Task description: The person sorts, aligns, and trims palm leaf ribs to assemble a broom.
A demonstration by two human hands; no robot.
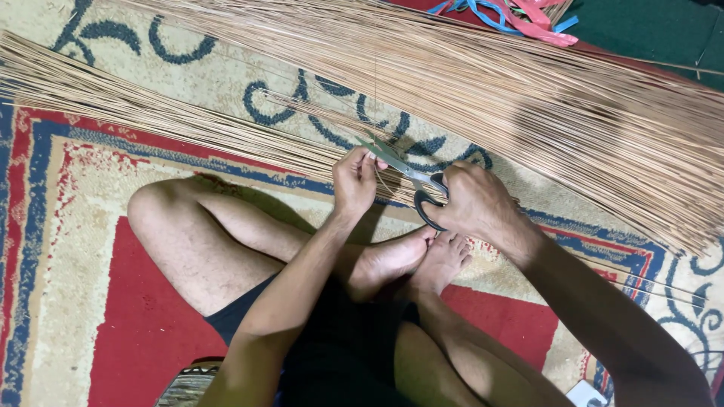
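Your left hand pinches a thin stick between its fingers, and the stick's long way runs up and down, just right of those fingers. Your right hand is clenched in the black handles of the scissors. Their blades point left and up toward your left fingers, so this hand is the nearer one to the cut.

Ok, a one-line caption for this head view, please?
Seated on a patterned rug, left hand holds thin sticks while right hand works scissors.
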